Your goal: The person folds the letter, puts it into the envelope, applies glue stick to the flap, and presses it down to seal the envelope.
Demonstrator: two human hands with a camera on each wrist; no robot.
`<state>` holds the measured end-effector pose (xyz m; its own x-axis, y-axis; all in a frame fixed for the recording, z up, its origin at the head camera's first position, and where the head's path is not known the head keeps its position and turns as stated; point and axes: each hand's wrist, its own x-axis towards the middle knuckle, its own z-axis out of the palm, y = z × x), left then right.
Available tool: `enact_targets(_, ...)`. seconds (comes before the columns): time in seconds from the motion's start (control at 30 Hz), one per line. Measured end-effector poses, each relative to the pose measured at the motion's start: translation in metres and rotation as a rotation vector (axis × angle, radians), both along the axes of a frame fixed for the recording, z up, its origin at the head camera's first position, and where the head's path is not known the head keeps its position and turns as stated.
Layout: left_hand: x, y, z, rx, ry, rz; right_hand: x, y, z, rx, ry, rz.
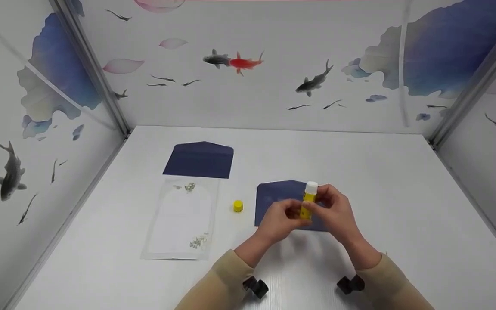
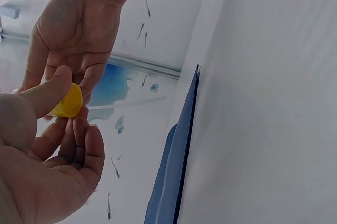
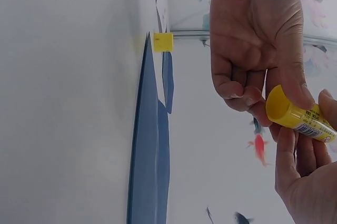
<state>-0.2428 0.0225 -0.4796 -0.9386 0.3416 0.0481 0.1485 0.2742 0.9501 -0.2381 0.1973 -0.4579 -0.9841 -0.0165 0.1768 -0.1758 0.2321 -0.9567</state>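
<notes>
Both hands hold a yellow glue stick (image 1: 308, 207) upright, its white end at the top, above a dark blue envelope (image 1: 274, 196). My left hand (image 1: 279, 220) grips its lower part; in the left wrist view the thumb presses beside its round yellow base (image 2: 72, 100). From the other side my right hand (image 1: 337, 214) pinches the barrel between thumb and fingers. Printed text and a barcode show on the barrel (image 3: 308, 121) in the right wrist view. A yellow cap (image 1: 238, 206) stands on the table left of the envelope, which the hands partly hide.
A second dark blue envelope (image 1: 198, 160) lies farther back on the white table (image 1: 338, 159). In front of it is a clear sleeve (image 1: 183, 219) with a white card and small floral sprigs. Printed panels (image 1: 248, 99) wall the table at the back and sides.
</notes>
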Motion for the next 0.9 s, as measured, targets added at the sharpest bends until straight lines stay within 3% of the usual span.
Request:
enact_targets(0.13,-0.001,-0.001,0.004,-0.135,0.021,-0.012,-0.003,0.003,-0.001,-0.016,0.002,-0.025)
enact_targets(0.2,-0.001,-0.002,0.006,-0.328,0.049,-0.012,-0.004,0.005,-0.001,-0.024,0.0,-0.047)
enact_targets(0.33,-0.002,-0.007,0.007,-0.807,0.115,-0.061,-0.006,0.008,-0.002,-0.038,-0.017,-0.073)
enact_targets(0.4,-0.002,-0.009,0.006,-0.955,0.135,-0.102,-0.007,0.008,-0.002,-0.041,-0.028,-0.068)
enact_targets(0.53,0.0,-0.013,0.001,-1.035,0.117,-0.147,-0.008,0.008,-0.004,-0.027,-0.046,-0.062)
enact_targets(0.9,0.005,-0.019,-0.001,-1.046,0.093,-0.195,-0.011,0.01,-0.007,-0.012,-0.07,-0.062)
